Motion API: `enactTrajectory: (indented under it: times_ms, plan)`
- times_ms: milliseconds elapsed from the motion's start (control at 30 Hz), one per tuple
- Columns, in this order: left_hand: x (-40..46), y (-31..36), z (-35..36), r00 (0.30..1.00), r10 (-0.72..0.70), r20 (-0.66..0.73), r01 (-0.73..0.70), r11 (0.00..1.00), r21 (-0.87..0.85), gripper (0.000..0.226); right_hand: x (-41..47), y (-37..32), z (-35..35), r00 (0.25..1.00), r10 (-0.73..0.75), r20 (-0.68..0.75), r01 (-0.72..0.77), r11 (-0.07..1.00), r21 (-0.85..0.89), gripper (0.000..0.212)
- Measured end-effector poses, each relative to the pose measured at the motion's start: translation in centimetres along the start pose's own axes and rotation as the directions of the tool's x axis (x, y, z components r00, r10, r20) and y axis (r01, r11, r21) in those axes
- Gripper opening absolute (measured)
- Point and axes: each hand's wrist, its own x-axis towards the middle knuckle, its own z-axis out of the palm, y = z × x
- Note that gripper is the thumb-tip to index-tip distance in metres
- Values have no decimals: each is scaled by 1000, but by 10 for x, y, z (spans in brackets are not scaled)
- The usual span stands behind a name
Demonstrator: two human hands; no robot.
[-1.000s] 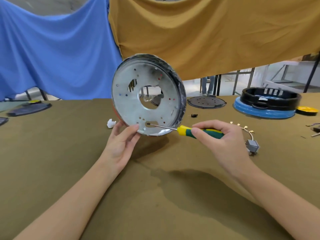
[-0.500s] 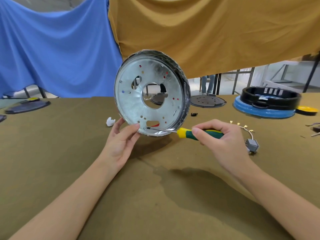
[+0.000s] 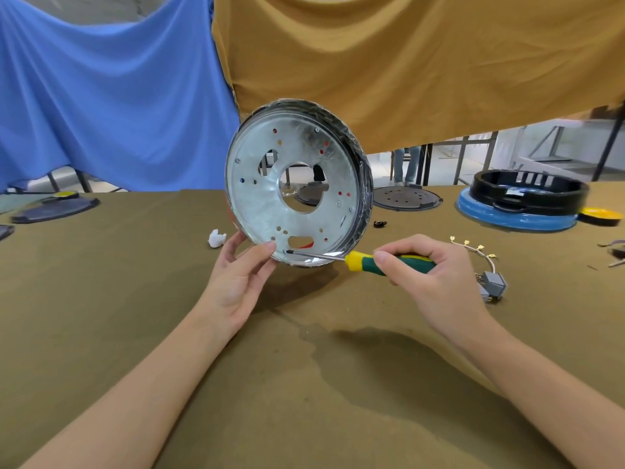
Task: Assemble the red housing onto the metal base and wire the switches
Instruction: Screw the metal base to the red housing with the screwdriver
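Observation:
A round metal base [image 3: 260,204] stands on edge on the table, its flat holed face turned toward me. Red housing [image 3: 306,245] shows through a slot near the bottom and at the left rim. My left hand [image 3: 241,275] holds the lower left rim, thumb on the face. My right hand [image 3: 429,282] grips a screwdriver [image 3: 389,262] with a green and yellow handle. Its tip sits at a hole low on the face, next to my left thumb. A grey switch with wires and gold terminals [image 3: 490,282] lies just right of my right hand.
A black ring on a blue base [image 3: 521,208] sits at the far right, a dark round plate [image 3: 406,198] behind the base. A white scrap [image 3: 216,238] lies left of my left hand. Dark flat parts [image 3: 54,208] rest at the far left. Cloth hangs behind.
The metal base has tilted more upright and turned slightly, and the screwdriver tip has shifted left along the lower face. Both hands keep their hold.

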Motion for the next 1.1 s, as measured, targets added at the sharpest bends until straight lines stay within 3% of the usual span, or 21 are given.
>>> enactTrajectory:
  times_ms: [67, 200, 300, 467, 567, 633, 700, 767, 833, 933, 1033, 1100]
  plan:
    - [0, 0, 0, 1000, 6, -4, -6, 1000, 13, 80, -1, -1, -1, 997, -67, 22, 69, 995, -72, 5]
    - [-1, -4, 1, 997, 57, -50, -50, 988, 143, 67, -3, -7, 1, 931, -333, 148, 363, 889, -280, 10]
    - [-1, -6, 2, 993, 98, -66, -78, 963, 260, 69, -3, -7, 2, 893, -380, 241, 446, 816, -367, 17]
    - [-1, -6, 1, 990, 105, -95, -72, 950, 304, 67, -3, -9, -2, 906, -249, 341, 363, 873, -327, 26]
    - [-3, -6, 2, 991, 96, -92, -59, 940, 335, 64, 0, -7, 2, 980, -164, 109, 190, 934, -303, 6]
    - [-5, -8, 3, 992, 90, -84, -54, 932, 357, 64, 1, -6, 5, 994, -105, -29, 92, 951, -295, 14]
    - [-5, -9, 4, 991, 91, -95, -53, 936, 348, 63, -1, -6, 7, 993, -115, -5, 107, 934, -340, 16]
    - [-4, -7, 3, 990, 87, -110, -52, 956, 288, 58, 0, -7, 4, 988, -107, 111, 136, 944, -300, 9]
    - [-4, -5, 3, 991, 76, -111, -48, 971, 235, 55, 1, -5, -3, 978, -79, 194, 130, 956, -264, 25]
    - [-4, -6, 3, 993, 67, -93, -44, 971, 235, 61, 3, -6, -2, 992, -81, 99, 108, 946, -307, 11]
    - [-3, -7, 1, 994, 69, -82, -47, 966, 253, 53, 0, -3, 4, 999, -35, 38, 48, 896, -442, 31]
    - [-2, -8, 0, 993, 72, -89, -48, 968, 246, 52, -1, -2, 3, 996, -40, 79, 70, 904, -422, 22]
